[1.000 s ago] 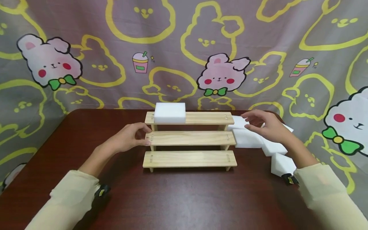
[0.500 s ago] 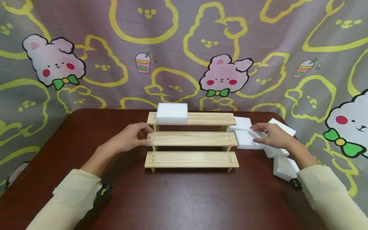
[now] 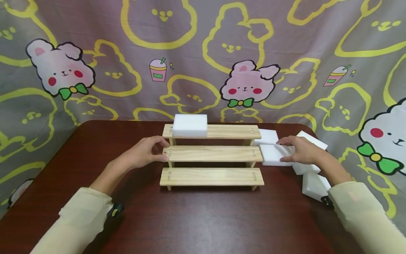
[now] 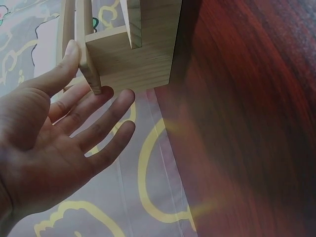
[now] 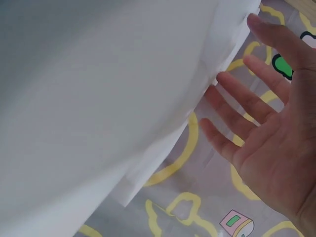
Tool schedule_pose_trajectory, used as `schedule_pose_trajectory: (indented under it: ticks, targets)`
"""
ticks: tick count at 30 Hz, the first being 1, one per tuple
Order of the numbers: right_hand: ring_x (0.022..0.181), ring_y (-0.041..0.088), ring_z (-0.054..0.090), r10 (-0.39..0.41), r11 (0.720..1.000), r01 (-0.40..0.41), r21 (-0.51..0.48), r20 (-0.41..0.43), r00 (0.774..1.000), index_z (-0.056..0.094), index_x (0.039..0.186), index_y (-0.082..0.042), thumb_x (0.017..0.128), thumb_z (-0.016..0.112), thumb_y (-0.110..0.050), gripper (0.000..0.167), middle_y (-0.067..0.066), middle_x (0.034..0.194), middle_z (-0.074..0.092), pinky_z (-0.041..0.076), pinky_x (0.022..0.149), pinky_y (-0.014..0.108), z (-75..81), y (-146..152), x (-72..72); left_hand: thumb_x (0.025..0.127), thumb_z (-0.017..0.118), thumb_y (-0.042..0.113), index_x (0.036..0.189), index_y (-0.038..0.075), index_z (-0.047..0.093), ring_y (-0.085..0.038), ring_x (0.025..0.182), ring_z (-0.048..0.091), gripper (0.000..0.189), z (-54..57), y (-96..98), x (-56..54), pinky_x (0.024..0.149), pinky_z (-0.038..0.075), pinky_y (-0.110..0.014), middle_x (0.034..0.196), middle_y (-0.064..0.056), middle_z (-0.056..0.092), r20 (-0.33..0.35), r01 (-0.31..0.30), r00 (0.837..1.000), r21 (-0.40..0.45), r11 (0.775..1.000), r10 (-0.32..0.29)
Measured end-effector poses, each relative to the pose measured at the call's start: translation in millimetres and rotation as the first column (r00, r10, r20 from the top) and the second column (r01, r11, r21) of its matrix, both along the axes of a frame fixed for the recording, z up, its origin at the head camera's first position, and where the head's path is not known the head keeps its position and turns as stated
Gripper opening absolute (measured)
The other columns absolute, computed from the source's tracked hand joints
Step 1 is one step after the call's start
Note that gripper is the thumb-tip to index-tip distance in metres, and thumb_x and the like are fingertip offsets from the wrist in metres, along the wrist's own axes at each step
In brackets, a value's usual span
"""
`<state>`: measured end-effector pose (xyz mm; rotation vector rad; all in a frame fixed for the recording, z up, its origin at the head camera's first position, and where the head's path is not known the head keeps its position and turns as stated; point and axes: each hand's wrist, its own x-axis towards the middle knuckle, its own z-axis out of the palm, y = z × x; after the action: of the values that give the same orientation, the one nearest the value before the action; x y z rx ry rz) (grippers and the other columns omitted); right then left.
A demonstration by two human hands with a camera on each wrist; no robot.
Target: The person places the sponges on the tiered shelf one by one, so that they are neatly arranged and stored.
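Observation:
At the left end of the middle tier of a three-tier wooden display stand (image 3: pixel 212 154), my left hand (image 3: pixel 141 152) pinches the board between thumb and fingers. In the left wrist view, the hand (image 4: pixel 64 118) has its outer fingers spread loose beside the stand's side panel (image 4: pixel 133 59). Over a white foam block (image 3: pixel 269 154) at the stand's right, my right hand (image 3: pixel 302 150) spans it, fingers at its far side and thumb by its near top edge. The right wrist view shows this hand (image 5: pixel 276 133) with fingers spread along white block edges.
Another white block (image 3: pixel 189 125) sits on the top tier, towards its left. More white blocks lie behind and around the right hand, one (image 3: pixel 314 185) near the right sleeve. The dark red table (image 3: pixel 203 218) meets a patterned cloth (image 3: pixel 190 53) at the back.
My right hand has come down and slightly right, from above the blocks to the one beside the stand, its thumb moving nearer the front edge. The left hand stays at the stand.

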<state>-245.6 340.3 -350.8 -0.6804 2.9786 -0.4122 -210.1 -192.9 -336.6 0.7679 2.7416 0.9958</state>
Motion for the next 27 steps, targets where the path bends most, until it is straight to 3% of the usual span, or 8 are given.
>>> schedule_pose_trajectory:
  ticks: [9,15,27]
  targets:
    - [0.109,0.037,0.062,0.027,1.0,-0.027,0.016,0.015,1.0,0.07,0.123,0.0,0.069,0.097,-0.018,0.063,0.023,0.125,0.067,0.049,0.089,0.052,-4.8,4.6,1.5,0.091,0.081,0.012,0.122,-0.007,0.063,-0.029,0.098,0.067,0.041,-0.2,0.3,0.6,0.087,0.056,-0.046,0.113,-0.018,0.067,0.011,0.002,1.0,-0.003,1.0,-0.002]
    - [0.113,0.042,0.058,0.019,0.999,-0.02,0.033,0.026,0.999,0.068,0.127,0.0,0.07,0.095,-0.01,0.065,0.028,0.129,0.062,0.047,0.094,0.059,-7.7,3.5,2.1,0.091,0.081,0.012,0.122,-0.006,0.063,-0.029,0.098,0.067,0.041,0.0,0.4,0.5,0.086,0.055,-0.044,0.113,-0.017,0.067,0.016,0.0,1.0,-0.008,1.0,0.0]
    - [0.115,0.041,0.057,0.018,1.0,-0.019,0.016,0.028,0.999,0.067,0.129,0.001,0.071,0.095,-0.01,0.065,0.027,0.131,0.062,0.047,0.094,0.059,6.3,-2.2,7.6,0.091,0.082,0.013,0.123,-0.006,0.063,-0.027,0.097,0.067,0.041,0.4,0.1,0.4,0.085,0.055,-0.043,0.112,-0.016,0.067,0.018,-0.004,1.0,-0.008,1.0,0.005]
